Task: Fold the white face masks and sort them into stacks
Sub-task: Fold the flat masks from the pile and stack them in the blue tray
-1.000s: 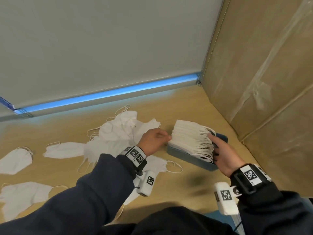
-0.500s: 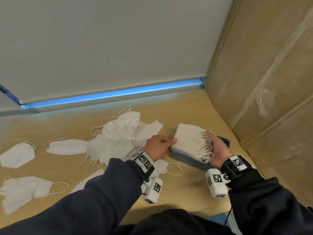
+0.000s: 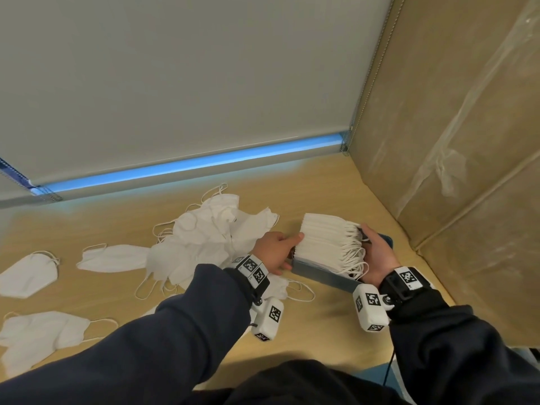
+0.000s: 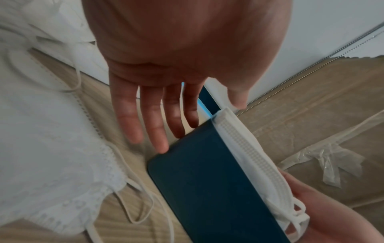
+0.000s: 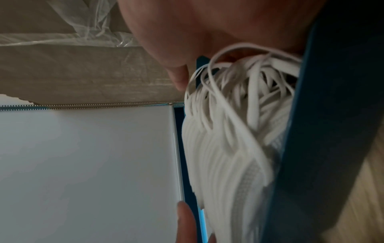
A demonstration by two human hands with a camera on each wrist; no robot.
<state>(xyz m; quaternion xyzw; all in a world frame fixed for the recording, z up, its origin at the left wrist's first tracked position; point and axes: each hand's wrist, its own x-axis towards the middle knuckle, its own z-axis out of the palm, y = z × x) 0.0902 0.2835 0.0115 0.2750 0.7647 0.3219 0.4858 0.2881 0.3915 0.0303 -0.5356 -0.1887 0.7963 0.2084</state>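
A thick stack of folded white masks stands in a blue tray at the right of the table. My left hand is at the tray's left end, its straight fingers touching the tray and the thumb against the stack. My right hand grips the tray's right end, with the thumb beside the bunched ear loops. The fingers of the right hand are hidden behind the tray.
A loose pile of unfolded masks lies just left of my left hand. Single masks lie further left, at the table's left edge. A cardboard wall closes the right side and a grey blind the back.
Both hands have closed in on the two ends of the tray and stack. The right hand slid from the near right side up against the ear loops.
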